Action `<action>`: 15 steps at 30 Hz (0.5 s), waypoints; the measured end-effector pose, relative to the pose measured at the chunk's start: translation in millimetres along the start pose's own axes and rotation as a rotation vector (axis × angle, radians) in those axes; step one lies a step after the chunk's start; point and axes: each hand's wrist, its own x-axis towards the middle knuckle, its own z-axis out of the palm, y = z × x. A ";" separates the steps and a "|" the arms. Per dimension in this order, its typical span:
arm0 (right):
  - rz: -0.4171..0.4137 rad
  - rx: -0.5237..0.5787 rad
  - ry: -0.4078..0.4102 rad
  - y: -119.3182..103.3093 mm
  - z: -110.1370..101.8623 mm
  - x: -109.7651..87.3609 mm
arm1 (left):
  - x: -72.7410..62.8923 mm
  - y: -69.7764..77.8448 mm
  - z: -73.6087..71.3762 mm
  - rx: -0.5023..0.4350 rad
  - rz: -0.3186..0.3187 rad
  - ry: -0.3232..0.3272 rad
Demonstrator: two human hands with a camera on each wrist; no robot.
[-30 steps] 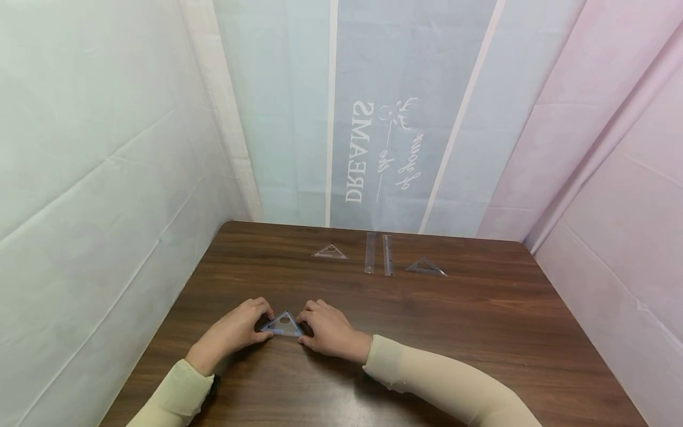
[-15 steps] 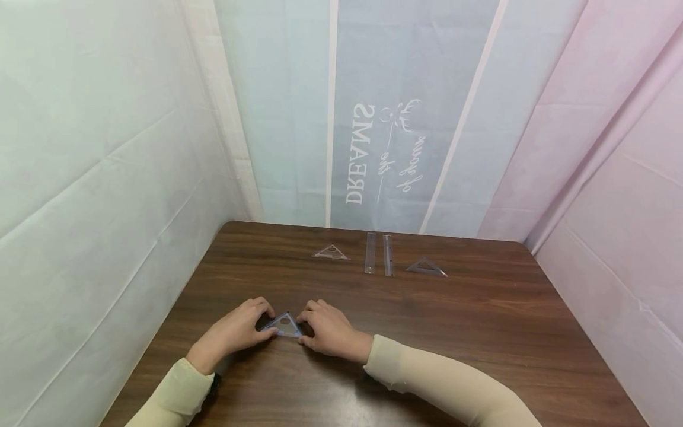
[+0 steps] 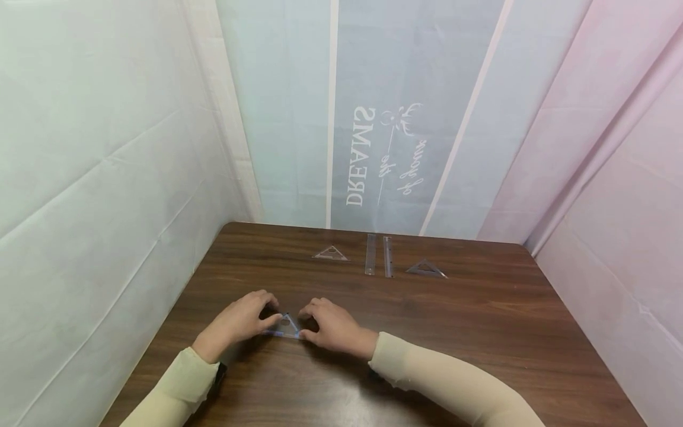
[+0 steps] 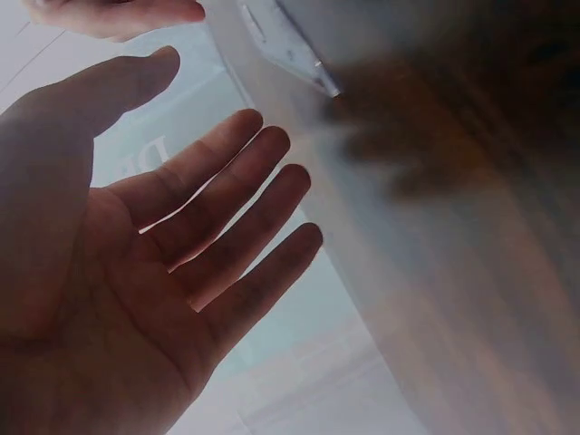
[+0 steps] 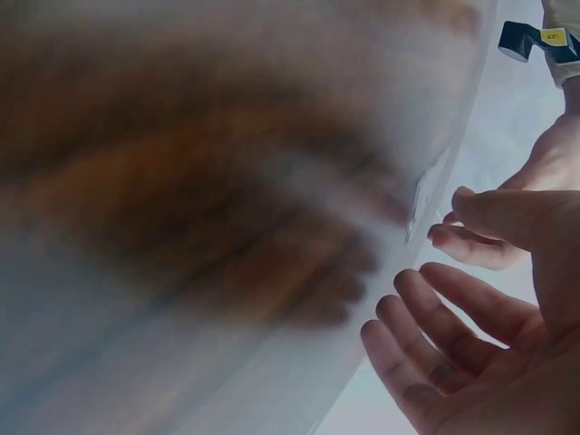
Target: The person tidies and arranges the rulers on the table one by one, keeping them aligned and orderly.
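A clear set square [image 3: 281, 334] with bluish edges lies on the table between the two hands. On its left side is my left hand [image 3: 241, 318], thumb overlapping the set square in the head view. The left wrist view shows that hand [image 4: 136, 263] with straight, spread fingers and nothing in the palm. My right hand [image 3: 337, 326] is at the set square's right corner, thumb tip right by the edge. In the right wrist view its fingers [image 5: 430, 331] are loosely extended and hold nothing; the set square [image 5: 428, 195] shows there as a thin edge beyond the thumb.
Farther back on the brown table [image 3: 469, 332] lie another clear set square [image 3: 341, 257], two clear rulers [image 3: 370, 255] side by side, and a third set square [image 3: 434, 273] at the right. A printed curtain [image 3: 299, 148] hangs behind the table's far edge.
Both hands have loosened from the set square's sides; the left hand has shifted slightly up and right, its fingers lifting off. The set square has barely moved.
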 end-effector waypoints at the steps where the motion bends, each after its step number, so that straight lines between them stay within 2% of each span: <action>1: 0.001 -0.001 0.007 1.1 -1.3 0.1 | 1.9 0.0 -0.6 0.000 0.003 0.003; 15: 0.027 -0.005 0.060 27.6 -15.1 3.6 | 38.8 2.7 -4.4 -0.038 0.063 0.045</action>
